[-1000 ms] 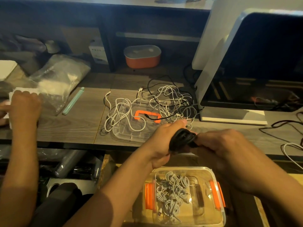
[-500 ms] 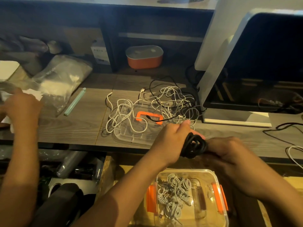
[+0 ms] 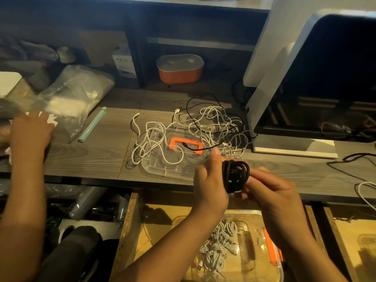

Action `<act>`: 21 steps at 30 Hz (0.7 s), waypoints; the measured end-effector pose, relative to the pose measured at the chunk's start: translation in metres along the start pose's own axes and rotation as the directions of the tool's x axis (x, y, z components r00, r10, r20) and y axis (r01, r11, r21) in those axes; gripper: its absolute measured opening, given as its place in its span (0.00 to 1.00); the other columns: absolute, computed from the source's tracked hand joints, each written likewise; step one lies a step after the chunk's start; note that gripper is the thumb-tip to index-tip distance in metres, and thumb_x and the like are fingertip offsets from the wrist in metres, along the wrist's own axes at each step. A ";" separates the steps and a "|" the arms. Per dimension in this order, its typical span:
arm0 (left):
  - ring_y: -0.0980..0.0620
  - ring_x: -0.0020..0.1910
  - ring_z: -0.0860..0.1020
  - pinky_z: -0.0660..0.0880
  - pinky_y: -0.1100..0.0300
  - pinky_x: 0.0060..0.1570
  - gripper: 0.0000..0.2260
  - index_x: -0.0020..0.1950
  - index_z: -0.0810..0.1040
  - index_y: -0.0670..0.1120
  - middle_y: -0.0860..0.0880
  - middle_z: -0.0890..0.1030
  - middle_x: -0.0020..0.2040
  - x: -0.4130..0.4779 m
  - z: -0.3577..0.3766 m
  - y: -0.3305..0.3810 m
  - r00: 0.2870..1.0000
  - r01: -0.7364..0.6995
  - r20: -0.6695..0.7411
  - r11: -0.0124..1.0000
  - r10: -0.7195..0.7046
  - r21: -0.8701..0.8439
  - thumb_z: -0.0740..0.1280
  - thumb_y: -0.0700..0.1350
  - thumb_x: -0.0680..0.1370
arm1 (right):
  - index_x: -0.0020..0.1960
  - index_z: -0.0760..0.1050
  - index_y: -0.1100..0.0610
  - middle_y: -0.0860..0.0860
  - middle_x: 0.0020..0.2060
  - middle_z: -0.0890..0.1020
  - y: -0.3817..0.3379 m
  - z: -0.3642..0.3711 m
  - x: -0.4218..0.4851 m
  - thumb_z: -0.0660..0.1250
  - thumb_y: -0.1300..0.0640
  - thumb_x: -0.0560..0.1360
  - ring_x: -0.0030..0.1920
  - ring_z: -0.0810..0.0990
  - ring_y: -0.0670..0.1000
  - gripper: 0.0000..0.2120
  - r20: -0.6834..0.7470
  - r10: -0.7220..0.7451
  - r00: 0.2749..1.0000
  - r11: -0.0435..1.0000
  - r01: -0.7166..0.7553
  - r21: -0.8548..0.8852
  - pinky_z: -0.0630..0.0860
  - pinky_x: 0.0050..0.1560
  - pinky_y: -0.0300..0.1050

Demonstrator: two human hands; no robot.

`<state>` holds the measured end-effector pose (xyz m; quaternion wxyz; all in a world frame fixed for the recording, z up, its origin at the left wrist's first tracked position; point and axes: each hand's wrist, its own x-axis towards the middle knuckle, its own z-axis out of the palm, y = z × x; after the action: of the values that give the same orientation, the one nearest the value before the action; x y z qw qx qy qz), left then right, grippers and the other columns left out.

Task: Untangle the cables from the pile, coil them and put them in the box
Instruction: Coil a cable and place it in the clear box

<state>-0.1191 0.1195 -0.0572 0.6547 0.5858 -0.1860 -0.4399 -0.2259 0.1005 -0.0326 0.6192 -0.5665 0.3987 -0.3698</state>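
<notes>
A black cable (image 3: pixel 235 174), wound into a small coil, is held above the desk's front edge between both hands. My left hand (image 3: pixel 211 184) grips its left side with the thumb raised. My right hand (image 3: pixel 272 192) pinches its right and lower side. The pile of tangled white and black cables (image 3: pixel 215 127) lies behind them on the desk, partly over a clear lid (image 3: pixel 158 165) with an orange handle. Below my hands, a clear box (image 3: pixel 272 261) with orange latches holds several coiled white cables (image 3: pixel 219 247).
Another person's hand (image 3: pixel 30 135) rests on papers and a plastic bag (image 3: pixel 77 94) at the left. A pale green stick (image 3: pixel 92 124) lies on the desk. A white monitor (image 3: pixel 305 78) stands at the right, an orange container (image 3: pixel 180 68) at the back, and loose cables (image 3: pixel 358 176) at the far right.
The black coil has turned so its loops face me, and both hands have shifted slightly right with it. The other person's hand at the left has moved a little.
</notes>
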 end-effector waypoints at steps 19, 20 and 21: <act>0.46 0.34 0.79 0.75 0.48 0.36 0.30 0.39 0.82 0.38 0.42 0.81 0.34 0.026 -0.017 -0.022 0.919 -0.372 0.063 0.800 0.390 0.471 0.50 0.58 0.75 | 0.45 0.82 0.54 0.59 0.35 0.79 0.024 0.010 0.001 0.63 0.55 0.71 0.38 0.77 0.54 0.10 0.041 0.087 0.995 0.994 -0.084 -0.068 0.72 0.45 0.51; 0.45 0.34 0.79 0.75 0.47 0.37 0.31 0.39 0.81 0.37 0.41 0.81 0.34 0.026 -0.017 -0.023 0.936 -0.328 0.042 0.826 0.349 0.457 0.50 0.59 0.74 | 0.43 0.82 0.56 0.57 0.33 0.79 0.027 0.010 0.002 0.64 0.56 0.73 0.37 0.76 0.53 0.09 0.038 0.091 0.995 0.994 -0.088 -0.060 0.72 0.44 0.49; 0.43 0.34 0.79 0.74 0.45 0.37 0.30 0.39 0.81 0.35 0.40 0.81 0.34 0.026 -0.018 -0.023 0.947 -0.295 0.022 0.846 0.319 0.445 0.50 0.59 0.74 | 0.42 0.82 0.57 0.54 0.33 0.79 0.029 0.011 0.001 0.64 0.58 0.75 0.36 0.77 0.51 0.08 0.027 0.095 0.995 0.995 -0.094 -0.046 0.73 0.42 0.46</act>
<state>-0.0996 0.1109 -0.0896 0.5708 0.6931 -0.3551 -0.2600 -0.2152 0.1065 -0.0612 0.6290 -0.5658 0.4242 -0.3229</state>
